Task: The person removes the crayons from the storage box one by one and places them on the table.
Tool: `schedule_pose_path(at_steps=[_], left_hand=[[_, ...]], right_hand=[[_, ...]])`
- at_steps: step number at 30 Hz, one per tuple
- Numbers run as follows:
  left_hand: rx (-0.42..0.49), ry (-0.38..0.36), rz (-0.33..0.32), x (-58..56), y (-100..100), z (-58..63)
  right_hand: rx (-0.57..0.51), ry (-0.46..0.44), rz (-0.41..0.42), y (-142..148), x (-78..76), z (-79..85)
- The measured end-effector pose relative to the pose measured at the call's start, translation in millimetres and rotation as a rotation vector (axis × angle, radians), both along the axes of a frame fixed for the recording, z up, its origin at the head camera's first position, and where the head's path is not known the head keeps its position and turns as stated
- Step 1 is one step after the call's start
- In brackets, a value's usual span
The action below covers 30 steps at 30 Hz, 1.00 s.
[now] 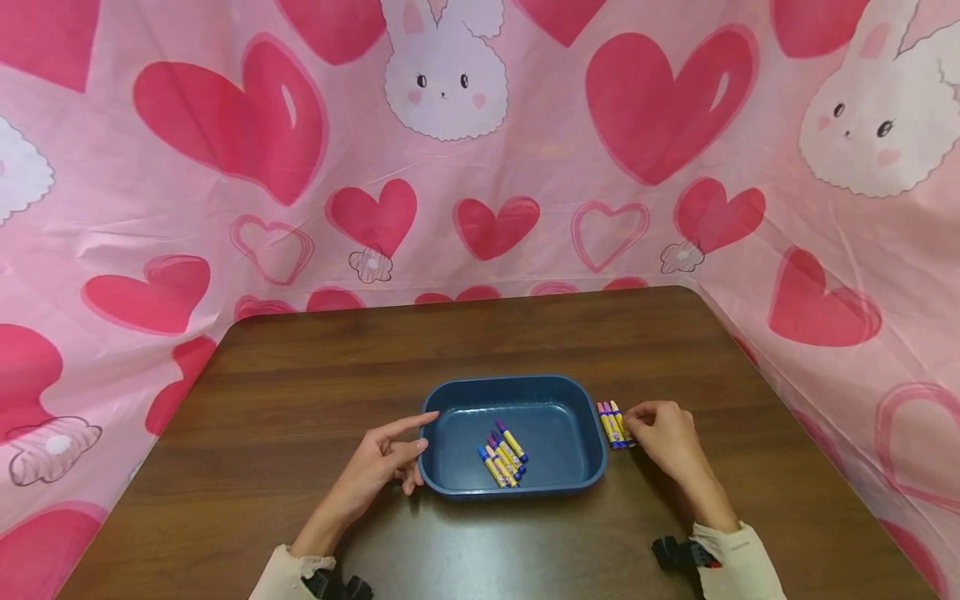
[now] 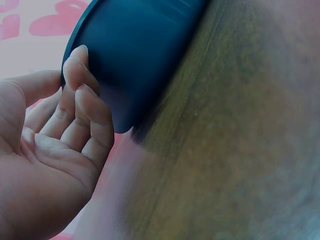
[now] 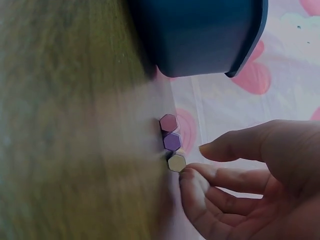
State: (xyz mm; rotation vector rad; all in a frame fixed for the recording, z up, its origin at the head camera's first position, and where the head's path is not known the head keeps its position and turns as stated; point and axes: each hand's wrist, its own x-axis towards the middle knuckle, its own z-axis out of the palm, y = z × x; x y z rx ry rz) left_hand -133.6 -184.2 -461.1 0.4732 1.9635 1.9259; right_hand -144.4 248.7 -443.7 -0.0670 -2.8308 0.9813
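Note:
A dark blue tray stands on the table with several yellow-wrapped crayons lying inside it. At its left rim my left hand touches the edge with an extended index finger and thumb, while the other fingers bend loosely below. Just right of the tray lies a row of crayons, with pink, purple and cream ends. My right hand is beside this row. In the right wrist view, a fingertip meets the cream crayon, and the thumb is apart from it. Part of the row is hidden by the fingers.
The brown wooden table extends around the tray on all sides. Behind it and along both sides hangs a pink cloth printed with hearts and rabbits. Dark wrist cameras are strapped at both sleeves.

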Motion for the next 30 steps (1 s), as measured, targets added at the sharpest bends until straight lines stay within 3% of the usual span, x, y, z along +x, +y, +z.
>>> schedule_pose_path(at_steps=[14, 23, 30], left_hand=[[0.001, -0.009, 0.016, 1.2, 2.0, 0.9], [-0.001, -0.016, 0.024, 0.8, 1.6, 1.3], [0.004, -0.013, 0.018, 1.3, 2.0, 1.3]], right_hand=[[-0.018, 0.117, -0.009, -3.3, -1.6, 3.2], [-0.124, 0.038, 0.098, 0.2, -5.6, -1.8], [-0.120, 0.043, 0.099, -1.6, -4.2, -3.2]])
